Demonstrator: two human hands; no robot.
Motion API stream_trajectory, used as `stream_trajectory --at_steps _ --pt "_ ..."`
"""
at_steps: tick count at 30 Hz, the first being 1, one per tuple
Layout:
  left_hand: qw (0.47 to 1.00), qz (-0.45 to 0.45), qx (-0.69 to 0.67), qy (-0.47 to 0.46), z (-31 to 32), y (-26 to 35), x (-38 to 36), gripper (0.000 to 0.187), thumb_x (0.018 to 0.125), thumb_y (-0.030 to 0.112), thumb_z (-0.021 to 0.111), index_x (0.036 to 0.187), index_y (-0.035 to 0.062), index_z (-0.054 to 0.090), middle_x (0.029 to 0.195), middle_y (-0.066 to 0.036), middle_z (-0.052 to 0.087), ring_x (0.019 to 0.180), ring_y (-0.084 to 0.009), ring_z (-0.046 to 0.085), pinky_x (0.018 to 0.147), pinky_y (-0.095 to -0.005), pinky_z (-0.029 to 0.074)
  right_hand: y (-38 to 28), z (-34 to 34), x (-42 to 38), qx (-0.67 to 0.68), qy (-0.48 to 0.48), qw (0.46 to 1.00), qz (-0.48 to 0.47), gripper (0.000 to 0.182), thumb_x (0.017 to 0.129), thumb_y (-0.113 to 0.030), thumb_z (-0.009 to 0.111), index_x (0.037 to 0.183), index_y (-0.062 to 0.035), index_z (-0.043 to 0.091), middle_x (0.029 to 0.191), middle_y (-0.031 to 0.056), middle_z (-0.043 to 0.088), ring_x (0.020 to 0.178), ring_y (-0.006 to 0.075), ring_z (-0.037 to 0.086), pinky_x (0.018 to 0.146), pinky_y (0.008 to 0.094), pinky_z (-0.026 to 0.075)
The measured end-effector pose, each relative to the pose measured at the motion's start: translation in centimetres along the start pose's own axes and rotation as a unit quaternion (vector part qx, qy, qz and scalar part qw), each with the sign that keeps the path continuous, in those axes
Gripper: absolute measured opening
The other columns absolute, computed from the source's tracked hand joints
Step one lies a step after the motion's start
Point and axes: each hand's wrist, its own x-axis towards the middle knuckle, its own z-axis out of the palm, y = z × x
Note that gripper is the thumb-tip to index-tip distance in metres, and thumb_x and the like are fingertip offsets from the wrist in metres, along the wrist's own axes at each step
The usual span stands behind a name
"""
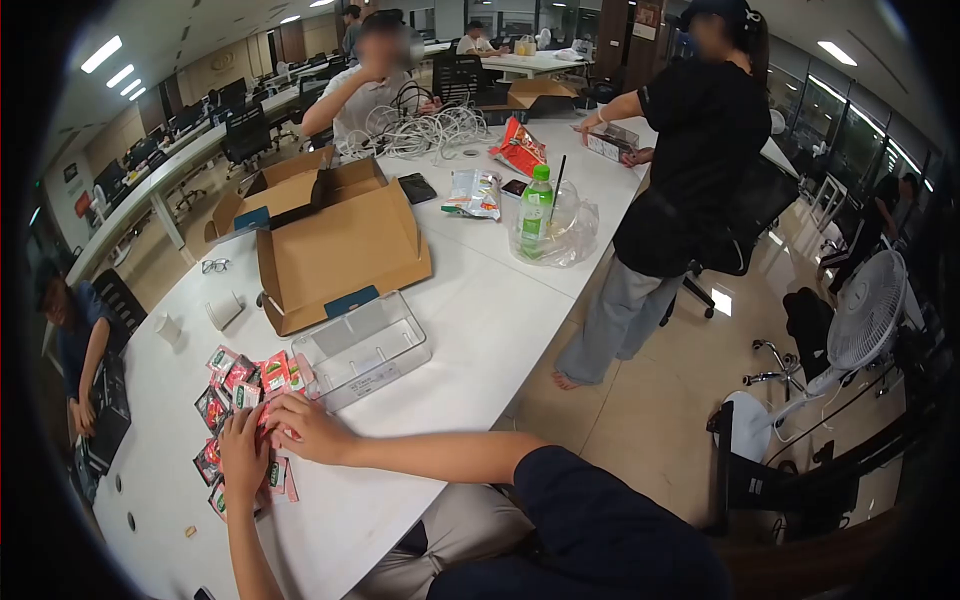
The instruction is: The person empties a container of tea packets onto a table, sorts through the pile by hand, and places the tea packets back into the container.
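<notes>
One head cam, facing forward and down over the table (480, 320). Pretty wide, left hand (244, 452) and right hand (312, 430) fairly close.

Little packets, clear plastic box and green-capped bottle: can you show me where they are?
Little packets (241, 375): head view, on one packet in the pile.
Clear plastic box (383, 374): head view, on its near side wall.
Green-capped bottle (534, 214): head view, on the middle of its body.

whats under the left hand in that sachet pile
Red, pink and black sachets show on both sides of the left hand; whatever lies directly beneath it is covered, so I can't tell.
</notes>
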Motion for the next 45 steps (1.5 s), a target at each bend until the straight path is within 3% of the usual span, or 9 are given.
stream_trajectory --at_steps 4,7,13,16,18,22,26,36,45 --pt "1.0 0.003 -0.003 -0.008 -0.4 0.9 -0.1 0.042 0.082 0.001 0.058 0.122 0.0091 0.066 0.133 -0.015 0.059 0.122 -0.0367 0.053 0.104 -0.0473 0.04 0.6 0.7 -0.3 -0.024 -0.043 0.999 0.023 0.025 0.086 -0.012 0.07 0.107 -0.0029 0.063 0.13 0.0131 0.054 0.124 0.0341 0.049 0.103 0.0444 0.044" --pt "0.993 0.035 0.057 0.102 1.4 0.9 -1.3 0.043 0.076 -0.005 0.058 0.116 0.0071 0.068 0.137 -0.015 0.057 0.125 -0.037 0.052 0.104 -0.0478 0.04 0.8 1.4 -0.7 0.007 -0.078 0.996 0.044 0.04 0.082 -0.009 0.071 0.119 -0.0061 0.057 0.136 0.016 0.049 0.132 0.037 0.043 0.111 0.047 0.038" --pt "0.99 -0.043 -0.079 0.109 3.8 -1.7 -3.2 0.058 0.076 -0.011 0.058 0.134 -0.0023 0.053 0.141 -0.018 0.055 0.128 -0.0355 0.053 0.108 -0.0455 0.04 -0.3 3.2 -1.6 -0.044 -0.043 0.998 0.023 0.045 0.079 -0.005 0.071 0.121 -0.0063 0.056 0.144 0.0181 0.042 0.134 0.04 0.041 0.114 0.0505 0.033" --pt "0.974 -0.087 -0.172 0.118 4.6 -3.0 -3.8 0.07 0.073 -0.013 0.06 0.141 -0.0034 0.046 0.144 -0.021 0.052 0.134 -0.0349 0.05 0.114 -0.0434 0.039 0.2 2.9 -1.6 -0.041 -0.095 0.994 0.039 0.044 0.078 -0.005 0.072 0.119 -0.005 0.056 0.145 0.0189 0.039 0.134 0.0408 0.041 0.114 0.0517 0.032" --pt "0.977 0.017 -0.15 0.153 4.4 -3.0 -4.3 0.073 0.071 -0.015 0.06 0.142 -0.0046 0.044 0.146 -0.021 0.05 0.133 -0.0352 0.05 0.113 -0.0414 0.039 0.1 2.5 -1.4 -0.042 -0.112 0.991 0.06 0.037 0.08 -0.006 0.069 0.115 -0.0033 0.058 0.142 0.0184 0.043 0.133 0.0399 0.041 0.114 0.051 0.032" --pt "0.957 -0.096 -0.25 0.11 2.8 -0.2 -3.5 0.075 0.069 -0.02 0.055 0.142 -0.0037 0.045 0.141 -0.02 0.053 0.131 -0.0316 0.052 0.112 -0.0386 0.04 -1.3 1.5 -0.6 -0.07 -0.118 0.989 0.047 0.024 0.084 -0.006 0.062 0.108 -0.0027 0.06 0.132 0.0158 0.051 0.13 0.0379 0.044 0.112 0.0482 0.036" --pt "0.95 -0.07 -0.267 0.145 3.1 0.0 -3.0 0.074 0.07 -0.023 0.05 0.141 -0.0018 0.047 0.137 -0.018 0.056 0.13 -0.0296 0.054 0.111 -0.0373 0.041 -1.0 0.4 -0.7 -0.108 -0.104 0.988 0.029 0.03 0.082 -0.002 0.059 0.111 -0.0041 0.058 0.127 0.0137 0.055 0.125 0.0347 0.05 0.108 0.0459 0.039" --pt "0.926 -0.106 -0.258 0.255 1.1 1.0 -1.5 0.038 0.089 -0.002 0.05 0.126 -0.0026 0.059 0.116 -0.018 0.069 0.105 -0.0307 0.066 0.096 -0.0386 0.048 -0.3 -0.4 -0.8 -0.069 -0.024 0.997 -0.003 0.03 0.074 0.004 0.057 0.103 -0.002 0.058 0.106 0.016 0.06 0.106 0.0379 0.058 0.096 0.0465 0.046" --pt "0.823 -0.189 -0.451 0.289 -0.1 -1.9 -1.1 0.03 0.098 0.005 0.058 0.129 0.0011 0.058 0.115 -0.01 0.067 0.111 -0.0167 0.063 0.094 -0.0309 0.05 -0.2 -0.8 -0.6 -0.151 -0.214 0.964 -0.038 0.035 0.084 -0.021 0.074 0.113 -0.0028 0.066 0.136 0.0138 0.058 0.135 0.0348 0.045 0.114 0.0545 0.031"
